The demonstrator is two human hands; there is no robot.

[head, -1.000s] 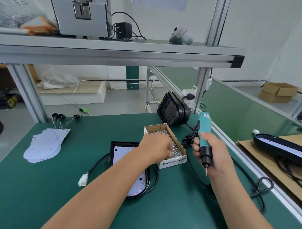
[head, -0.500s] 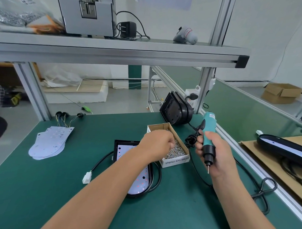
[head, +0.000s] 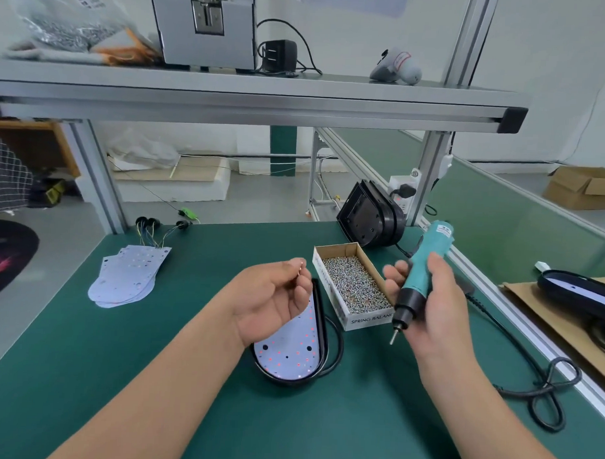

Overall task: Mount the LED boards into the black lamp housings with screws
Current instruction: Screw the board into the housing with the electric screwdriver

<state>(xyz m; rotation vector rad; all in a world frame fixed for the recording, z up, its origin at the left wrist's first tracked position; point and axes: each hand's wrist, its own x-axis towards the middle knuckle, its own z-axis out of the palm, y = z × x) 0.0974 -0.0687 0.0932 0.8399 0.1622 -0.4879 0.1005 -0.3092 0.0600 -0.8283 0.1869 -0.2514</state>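
A black lamp housing lies on the green table with a white LED board seated in it. My left hand hovers over the housing's far end, palm up, fingers curled, pinching a small screw at the fingertips. Just right of it stands an open cardboard box of screws. My right hand grips a teal electric screwdriver, its bit pointing down and left beside the box.
A stack of spare LED boards with wires lies at the left. Black housings lean at the table's back. The screwdriver's black cable loops at the right. Another lamp rests on cardboard at far right. A shelf runs overhead.
My left hand has lifted out of the screw box, turned palm up and moved left over the housing with a screw. The right hand has tilted the screwdriver.
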